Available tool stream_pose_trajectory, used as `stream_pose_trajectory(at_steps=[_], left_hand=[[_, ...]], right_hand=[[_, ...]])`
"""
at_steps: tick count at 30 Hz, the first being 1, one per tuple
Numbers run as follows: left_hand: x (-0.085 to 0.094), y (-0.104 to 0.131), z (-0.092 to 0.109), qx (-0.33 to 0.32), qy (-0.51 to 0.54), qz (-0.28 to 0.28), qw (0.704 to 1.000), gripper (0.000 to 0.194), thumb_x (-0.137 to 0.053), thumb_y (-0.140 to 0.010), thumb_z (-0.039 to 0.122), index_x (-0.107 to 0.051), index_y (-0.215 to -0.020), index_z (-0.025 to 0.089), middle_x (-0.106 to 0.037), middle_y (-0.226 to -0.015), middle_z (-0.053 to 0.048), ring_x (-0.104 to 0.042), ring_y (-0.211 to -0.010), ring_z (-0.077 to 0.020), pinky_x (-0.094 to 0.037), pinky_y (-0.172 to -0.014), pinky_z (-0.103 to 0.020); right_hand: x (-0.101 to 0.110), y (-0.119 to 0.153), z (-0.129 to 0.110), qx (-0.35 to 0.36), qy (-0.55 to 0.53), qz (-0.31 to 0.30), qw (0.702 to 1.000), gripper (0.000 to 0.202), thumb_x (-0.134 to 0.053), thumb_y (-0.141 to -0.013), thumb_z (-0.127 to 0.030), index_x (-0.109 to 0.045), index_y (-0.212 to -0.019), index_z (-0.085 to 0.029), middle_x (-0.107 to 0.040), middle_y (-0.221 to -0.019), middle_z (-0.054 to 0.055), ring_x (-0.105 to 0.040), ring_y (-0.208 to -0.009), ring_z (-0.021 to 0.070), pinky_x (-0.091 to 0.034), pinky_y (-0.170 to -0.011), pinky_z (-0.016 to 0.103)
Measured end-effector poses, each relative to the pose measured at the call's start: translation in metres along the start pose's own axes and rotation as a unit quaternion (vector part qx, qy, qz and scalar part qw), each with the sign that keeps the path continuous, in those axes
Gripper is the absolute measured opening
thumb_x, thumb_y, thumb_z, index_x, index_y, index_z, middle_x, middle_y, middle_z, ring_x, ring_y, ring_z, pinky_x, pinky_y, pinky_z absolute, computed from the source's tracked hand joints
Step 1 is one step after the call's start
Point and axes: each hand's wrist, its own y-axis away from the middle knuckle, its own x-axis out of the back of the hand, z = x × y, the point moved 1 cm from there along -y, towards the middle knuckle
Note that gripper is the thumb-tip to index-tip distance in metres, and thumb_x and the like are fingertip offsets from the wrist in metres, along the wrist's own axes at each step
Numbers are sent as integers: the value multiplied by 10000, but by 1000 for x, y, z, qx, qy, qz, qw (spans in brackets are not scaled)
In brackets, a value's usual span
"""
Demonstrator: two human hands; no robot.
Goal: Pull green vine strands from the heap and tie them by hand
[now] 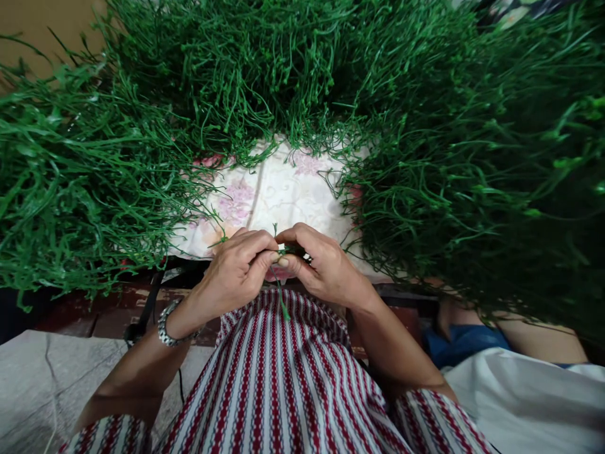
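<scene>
Around the person's two hands lie big heaps of thin green plastic stems [449,157], one heap on each side and one at the back. Between the heaps shows a white cloth with pink flowers [278,195]. The left hand [236,271] and the right hand [321,265] touch at the fingertips, both pinched shut on one small green plastic stem [282,301], which hangs down over a red and white striped dress [274,384]. One silver bracelet [165,325] sits on the left wrist.
</scene>
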Motion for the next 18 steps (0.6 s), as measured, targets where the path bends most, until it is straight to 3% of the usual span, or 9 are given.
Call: stream_pose_trajectory(at_steps=[6, 13, 18], left_hand=[[1, 7, 2, -61, -44, -35, 997, 147, -427, -848, 103, -502, -738, 165, -516, -639, 7, -450, -618, -127, -343, -634, -281], [14, 24, 19, -175, -37, -107, 978, 218, -372, -699, -23, -458, -651, 171, -404, -570, 13, -345, -574, -131, -295, -583, -290], [13, 30, 25, -203, -27, -144, 968, 211, -373, -643, -23, -463, -665, 167, -414, -583, 6, -317, -590, -134, -285, -580, -291]], right_hand=[[4, 6, -8, -77, 49, -97, 991, 246, -439, -917, -330, -530, -791, -140, -545, -653, -3, -476, -572, 83, -320, -541, 198], [11, 27, -32, 65, 42, -112, 991, 230, -449, -905, -269, -518, -722, -148, -504, -636, 2, -457, -613, 105, -320, -576, 237], [16, 35, -39, 93, 62, -125, 986, 289, -446, -897, -253, -461, -622, -166, -431, -564, -17, -407, -558, 107, -274, -544, 268]])
